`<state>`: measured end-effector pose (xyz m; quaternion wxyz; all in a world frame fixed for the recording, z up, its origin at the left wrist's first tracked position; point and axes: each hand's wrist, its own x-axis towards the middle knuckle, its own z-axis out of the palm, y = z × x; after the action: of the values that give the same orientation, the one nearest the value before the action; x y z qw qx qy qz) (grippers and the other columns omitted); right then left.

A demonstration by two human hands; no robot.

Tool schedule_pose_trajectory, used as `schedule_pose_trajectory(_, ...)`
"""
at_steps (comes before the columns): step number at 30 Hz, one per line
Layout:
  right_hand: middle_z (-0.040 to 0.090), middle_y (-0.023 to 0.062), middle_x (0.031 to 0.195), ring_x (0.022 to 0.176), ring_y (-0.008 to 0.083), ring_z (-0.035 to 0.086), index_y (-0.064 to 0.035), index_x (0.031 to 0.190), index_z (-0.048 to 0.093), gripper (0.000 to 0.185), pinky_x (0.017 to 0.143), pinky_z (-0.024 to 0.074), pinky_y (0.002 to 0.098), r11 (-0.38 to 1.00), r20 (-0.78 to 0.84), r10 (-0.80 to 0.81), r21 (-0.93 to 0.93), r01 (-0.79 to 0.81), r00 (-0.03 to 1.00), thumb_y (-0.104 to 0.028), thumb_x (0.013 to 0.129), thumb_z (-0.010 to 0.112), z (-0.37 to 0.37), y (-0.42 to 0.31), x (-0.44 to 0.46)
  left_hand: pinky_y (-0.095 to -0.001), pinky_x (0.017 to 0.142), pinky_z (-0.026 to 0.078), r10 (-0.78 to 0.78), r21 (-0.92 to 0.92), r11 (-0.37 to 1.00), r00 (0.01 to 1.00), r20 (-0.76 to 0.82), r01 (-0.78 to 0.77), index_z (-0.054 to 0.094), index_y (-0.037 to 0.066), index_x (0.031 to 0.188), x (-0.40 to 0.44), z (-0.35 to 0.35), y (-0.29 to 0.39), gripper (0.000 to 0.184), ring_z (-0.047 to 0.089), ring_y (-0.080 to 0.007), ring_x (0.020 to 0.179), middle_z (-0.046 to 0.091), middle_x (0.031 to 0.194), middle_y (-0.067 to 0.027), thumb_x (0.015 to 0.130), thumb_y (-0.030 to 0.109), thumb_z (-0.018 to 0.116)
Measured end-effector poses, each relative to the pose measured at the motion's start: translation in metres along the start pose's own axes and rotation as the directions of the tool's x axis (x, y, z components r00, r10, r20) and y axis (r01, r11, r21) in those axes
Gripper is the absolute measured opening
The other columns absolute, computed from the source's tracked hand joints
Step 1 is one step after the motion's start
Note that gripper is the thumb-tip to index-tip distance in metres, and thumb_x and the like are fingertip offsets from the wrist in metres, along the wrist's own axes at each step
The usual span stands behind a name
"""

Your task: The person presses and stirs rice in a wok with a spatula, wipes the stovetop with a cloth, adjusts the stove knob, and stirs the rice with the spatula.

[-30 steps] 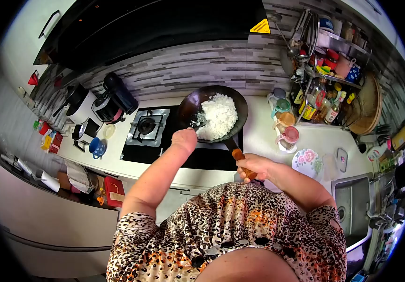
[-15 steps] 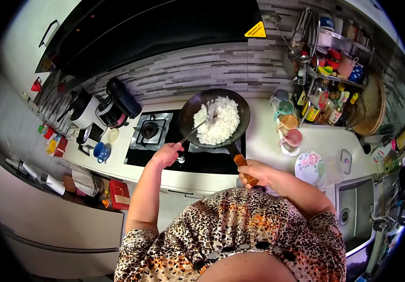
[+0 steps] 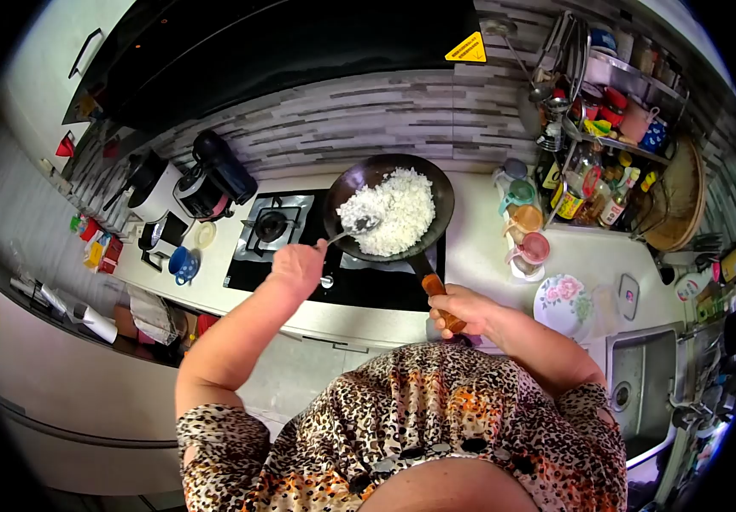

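A dark wok (image 3: 443, 209) full of white rice (image 3: 402, 209) stands over the right burner of the black stove (image 3: 368, 294). My left hand (image 3: 300, 266), to the lower left of the wok, is closed round the handle of a metal spatula (image 3: 361, 225). The spatula's head lies in the left part of the rice, with some grains on it. My right hand (image 3: 460, 311) is wrapped round the wok's wooden handle (image 3: 433, 286).
The bare left burner (image 3: 271, 225) is beside the wok. Farther left are a blue cup (image 3: 184, 265) and a black flask (image 3: 224, 167). On the right are seasoning jars (image 3: 523, 219), a floral plate (image 3: 563, 305), a bottle rack (image 3: 616, 145) and a sink (image 3: 643, 384).
My left hand rose from the wok's rim, then shifted left, and the spatula's head moved from mid-rice to the left side. The rice has spread out. My right hand kept hold of the handle.
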<state>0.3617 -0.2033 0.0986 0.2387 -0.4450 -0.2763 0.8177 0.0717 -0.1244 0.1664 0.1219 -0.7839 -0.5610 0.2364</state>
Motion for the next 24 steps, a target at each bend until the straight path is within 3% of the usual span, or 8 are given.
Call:
schedule_pose_trajectory(3, 0.047, 0.0065, 0.074, 0.058, 0.0152, 0.048, -0.0038, 0.096, 0.033, 0.021, 0.045, 0.0405, 0.0303, 1.000, 0.004, -0.006, -0.015, 0.006, 1.000, -0.009, 0.086, 0.051, -0.001, 0.000, 0.000, -0.0344, 0.061, 0.052, 0.102, 0.203, 0.973, 0.992, 0.072, -0.115, 0.048, 0.016, 0.129, -0.021, -0.036, -0.017, 0.042, 0.067, -0.0248, 0.075, 0.067, 0.080, -0.0089, 0.087, 0.012, 0.046)
schedule_pose_trajectory(5, 0.047, 0.0066, 0.074, 0.058, 0.0151, 0.048, -0.0034, 0.095, 0.034, 0.020, 0.045, 0.0410, 0.0303, 1.000, 0.007, -0.007, -0.012, 0.007, 1.000, -0.008, 0.086, 0.051, -0.003, 0.002, 0.001, -0.0373, 0.065, 0.052, 0.121, 0.162, 0.978, 0.990, 0.068, -0.131, 0.055, 0.023, 0.121, -0.020, -0.051, -0.030, 0.035, 0.066, -0.0255, 0.078, 0.067, 0.084, -0.0095, 0.088, 0.019, 0.048)
schedule_pose_trajectory(7, 0.047, 0.0066, 0.074, 0.058, 0.0150, 0.048, -0.0032, 0.094, 0.034, 0.019, 0.045, 0.0413, 0.0305, 1.000, 0.024, -0.016, -0.020, 0.017, 1.000, -0.008, 0.086, 0.051, -0.005, 0.004, 0.003, -0.0377, 0.068, 0.051, 0.176, 0.080, 0.982, 0.984, -0.018, -0.174, 0.056, 0.017, 0.114, -0.017, -0.061, -0.035, 0.025, 0.066, -0.0254, 0.084, 0.067, 0.087, -0.0067, 0.091, 0.025, 0.047)
schedule_pose_trajectory(11, 0.046, 0.0066, 0.074, 0.058, 0.0151, 0.048, -0.0031, 0.093, 0.035, 0.019, 0.044, 0.0413, 0.0307, 0.999, 0.007, -0.030, -0.015, 0.030, 1.000, -0.008, 0.086, 0.051, -0.005, 0.007, 0.005, -0.0396, 0.071, 0.051, 0.034, -0.126, 0.991, 0.999, 0.021, -0.032, 0.051, 0.016, 0.124, 0.021, -0.050, -0.003, 0.033, 0.065, -0.0266, 0.088, 0.067, 0.094, -0.0084, 0.094, 0.028, 0.045)
schedule_pose_trajectory(13, 0.046, 0.0067, 0.073, 0.058, 0.0156, 0.049, -0.0028, 0.093, 0.035, 0.019, 0.043, 0.0410, 0.0307, 1.000, -0.009, -0.018, -0.016, 0.018, 1.000, -0.008, 0.086, 0.052, -0.002, 0.006, 0.003, -0.0396, 0.071, 0.052, 0.070, -0.113, 0.991, 0.997, -0.020, -0.072, 0.050, 0.014, 0.124, 0.054, -0.018, 0.017, 0.033, 0.065, -0.0267, 0.089, 0.067, 0.095, -0.0093, 0.094, 0.023, 0.043)
schedule_pose_trajectory(15, 0.047, 0.0070, 0.073, 0.058, 0.0159, 0.049, -0.0027, 0.094, 0.035, 0.019, 0.043, 0.0409, 0.0307, 1.000, -0.005, -0.010, 0.003, 0.010, 1.000, -0.008, 0.086, 0.052, -0.001, 0.004, 0.006, -0.0424, 0.073, 0.051, 0.018, -0.127, 0.992, 1.000, 0.010, -0.017, 0.047, 0.019, 0.128, 0.072, 0.006, 0.040, 0.037, 0.065, -0.0300, 0.088, 0.067, 0.095, -0.0097, 0.092, 0.022, 0.046)
schedule_pose_trajectory(20, 0.048, 0.0079, 0.071, 0.057, 0.0167, 0.049, -0.0019, 0.095, 0.035, 0.020, 0.043, 0.0407, 0.0309, 1.000, -0.024, -0.014, -0.004, 0.014, 1.000, -0.008, 0.086, 0.052, -0.001, 0.003, 0.006, -0.0422, 0.074, 0.051, 0.111, -0.135, 0.984, 0.992, -0.053, -0.118, 0.053, 0.017, 0.120, 0.057, -0.033, 0.009, 0.030, 0.064, -0.0295, 0.091, 0.066, 0.096, -0.0104, 0.091, 0.023, 0.048)
schedule_pose_trajectory(24, 0.049, 0.0082, 0.068, 0.056, 0.0170, 0.049, -0.0013, 0.095, 0.036, 0.019, 0.044, 0.0408, 0.0319, 1.000, 0.034, -0.008, -0.009, 0.008, 0.999, -0.008, 0.086, 0.051, -0.005, 0.005, 0.010, -0.0420, 0.076, 0.050, 0.027, -0.216, 0.976, 0.999, -0.019, -0.031, 0.053, 0.019, 0.119, 0.056, -0.043, 0.018, 0.029, 0.063, -0.0296, 0.094, 0.065, 0.099, -0.0116, 0.090, 0.024, 0.048)
